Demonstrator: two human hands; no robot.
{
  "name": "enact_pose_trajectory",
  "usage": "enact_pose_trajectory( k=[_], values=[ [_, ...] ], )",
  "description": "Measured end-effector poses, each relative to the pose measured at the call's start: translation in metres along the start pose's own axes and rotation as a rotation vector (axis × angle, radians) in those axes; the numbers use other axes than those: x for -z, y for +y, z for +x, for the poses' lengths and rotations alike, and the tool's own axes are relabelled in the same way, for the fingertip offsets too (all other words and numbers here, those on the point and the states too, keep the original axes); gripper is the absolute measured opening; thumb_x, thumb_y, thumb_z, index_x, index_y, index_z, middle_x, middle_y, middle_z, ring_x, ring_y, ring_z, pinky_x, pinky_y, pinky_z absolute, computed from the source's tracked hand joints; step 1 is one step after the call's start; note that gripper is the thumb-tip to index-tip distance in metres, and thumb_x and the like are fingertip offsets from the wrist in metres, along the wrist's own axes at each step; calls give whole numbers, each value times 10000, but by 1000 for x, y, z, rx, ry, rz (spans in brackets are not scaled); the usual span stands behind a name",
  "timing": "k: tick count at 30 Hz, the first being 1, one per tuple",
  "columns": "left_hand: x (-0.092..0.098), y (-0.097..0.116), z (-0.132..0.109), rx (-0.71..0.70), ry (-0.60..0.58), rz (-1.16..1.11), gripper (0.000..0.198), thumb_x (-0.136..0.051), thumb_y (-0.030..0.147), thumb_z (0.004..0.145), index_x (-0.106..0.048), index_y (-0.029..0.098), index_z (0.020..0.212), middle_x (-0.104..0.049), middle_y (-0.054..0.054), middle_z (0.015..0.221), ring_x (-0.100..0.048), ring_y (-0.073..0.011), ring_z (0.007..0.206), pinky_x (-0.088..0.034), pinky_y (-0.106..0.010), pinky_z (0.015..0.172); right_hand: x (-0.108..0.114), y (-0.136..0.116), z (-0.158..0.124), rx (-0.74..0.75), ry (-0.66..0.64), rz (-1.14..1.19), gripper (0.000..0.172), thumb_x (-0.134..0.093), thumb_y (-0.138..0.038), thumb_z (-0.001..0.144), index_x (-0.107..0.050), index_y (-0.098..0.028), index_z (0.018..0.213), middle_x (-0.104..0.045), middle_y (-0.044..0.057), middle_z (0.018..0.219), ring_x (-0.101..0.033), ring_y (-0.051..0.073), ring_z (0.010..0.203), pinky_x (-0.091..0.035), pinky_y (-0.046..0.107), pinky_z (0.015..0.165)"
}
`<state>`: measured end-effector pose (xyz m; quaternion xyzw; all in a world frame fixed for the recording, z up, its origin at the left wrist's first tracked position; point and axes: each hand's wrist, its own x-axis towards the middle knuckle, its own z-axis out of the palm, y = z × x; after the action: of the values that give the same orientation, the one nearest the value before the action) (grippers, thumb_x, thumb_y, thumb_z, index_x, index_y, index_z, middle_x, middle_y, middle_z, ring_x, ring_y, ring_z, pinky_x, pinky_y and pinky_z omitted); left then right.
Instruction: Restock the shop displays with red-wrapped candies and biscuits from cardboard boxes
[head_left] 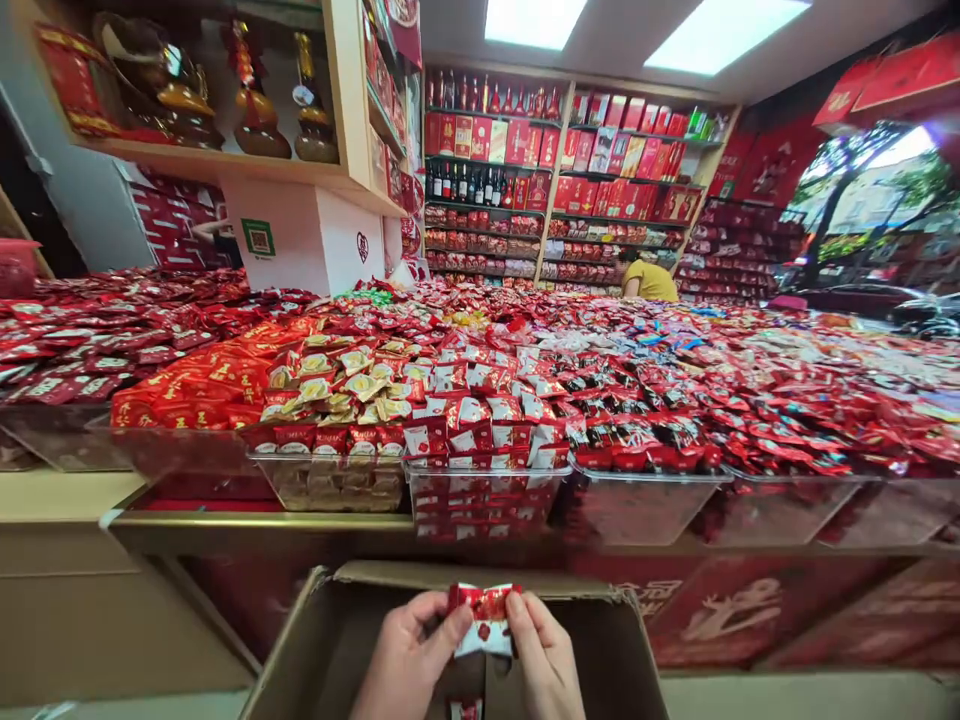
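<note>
Both hands hold 1 small red and white packet [486,615] directly above the open cardboard box [300,640], over the middle of its mouth and just short of its far flap. The left hand [409,650] pinches the packet's left end between thumb and fingers, and the right hand [544,655] pinches its right end the same way. Both hands are closed narrowly on the wrapper, not spread. The packet's long axis runs left to right, roughly level, with its printed face towards the camera. It lies between the 2 hands and slightly beyond them, about equally near to each. Lower inside the box, below the packet, a scrap of red and white shows at the frame's edge, too small to tell what it is. Beyond the box's far flap stands the display surface [262,520], where a row of clear bins [484,490] is heaped with red, gold and white wrapped sweets. Well beyond the box, a person in a yellow shirt [651,282] stands near wall shelves [555,170] of red cartons and bottles.
</note>
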<state>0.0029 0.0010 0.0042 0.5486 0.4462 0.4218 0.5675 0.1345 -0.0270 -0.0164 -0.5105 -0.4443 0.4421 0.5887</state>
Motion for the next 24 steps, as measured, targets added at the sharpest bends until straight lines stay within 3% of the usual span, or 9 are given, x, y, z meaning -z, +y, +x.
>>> enact_pose_trajectory(
  k=[5,15,19,24],
  values=[
    [-10,16,-1,39,-48,-157,325,-615,435,704,-691,121,750,-639,-14,607,-502,-115,591,-399,-209,575,6,-11,1,-40,4,143,367,-493,-509,759,-512,-160,648,-496,-10,607,-424,104,567,-378,208,538],
    [-18,13,-5,57,-74,-324,240,-565,359,771,-698,169,831,-635,-14,651,-475,-107,618,-402,-203,586,9,-11,1,-25,-5,128,351,-448,-479,800,-533,-156,692,-497,-20,580,-422,95,545,-370,185,498],
    [-13,4,-2,40,-34,-222,283,-566,407,752,-698,172,837,-647,-20,661,-500,-125,621,-419,-210,576,9,0,2,-36,4,146,347,-489,-484,776,-543,-152,690,-527,-15,588,-441,88,528,-376,184,488],
    [-1,-18,6,-44,3,-13,265,-638,425,673,-683,165,648,-638,-6,600,-525,-131,590,-418,-202,578,9,31,1,-12,69,138,433,-642,-506,633,-619,-143,869,-633,49,726,-560,147,655,-448,240,610]
  ],
)
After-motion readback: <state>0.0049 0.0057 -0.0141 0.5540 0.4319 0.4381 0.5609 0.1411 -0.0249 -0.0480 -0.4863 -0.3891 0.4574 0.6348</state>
